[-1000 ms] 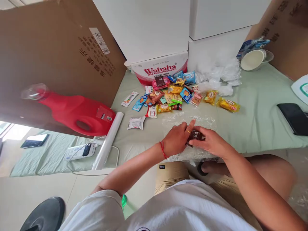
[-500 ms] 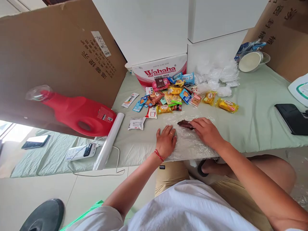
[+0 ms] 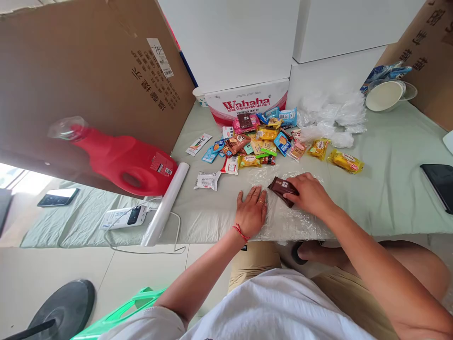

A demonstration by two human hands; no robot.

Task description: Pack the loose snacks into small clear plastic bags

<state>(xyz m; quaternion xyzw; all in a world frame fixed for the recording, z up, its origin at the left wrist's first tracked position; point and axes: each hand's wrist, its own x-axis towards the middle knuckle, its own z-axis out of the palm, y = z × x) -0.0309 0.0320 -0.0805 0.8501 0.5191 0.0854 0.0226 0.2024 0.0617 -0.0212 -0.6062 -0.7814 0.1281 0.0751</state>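
A dark brown wrapped snack (image 3: 283, 188) is held by its right end in my right hand (image 3: 310, 194), its printed face turned up. It is at a sheet of clear plastic film (image 3: 286, 219) spread near the table's front edge. My left hand (image 3: 251, 212) lies flat at the film's left side, fingers stretched and holding nothing. Beyond both hands is a heap of colourful wrapped snacks (image 3: 260, 141). A white wrapped snack (image 3: 207, 180) lies apart to the left, and a yellow wrapped snack (image 3: 346, 161) to the right.
A roll of clear film (image 3: 166, 203) lies on the left beside a red jug (image 3: 130, 163) and a white power bank (image 3: 123, 217) with a cable. Crumpled clear plastic (image 3: 329, 113) sits behind, by white boxes (image 3: 233, 42). A black phone (image 3: 439, 184) lies at the right.
My right hand has turned the brown snack so that its broad printed face shows. My left hand stays flat on the film. The whole view has shifted slightly.
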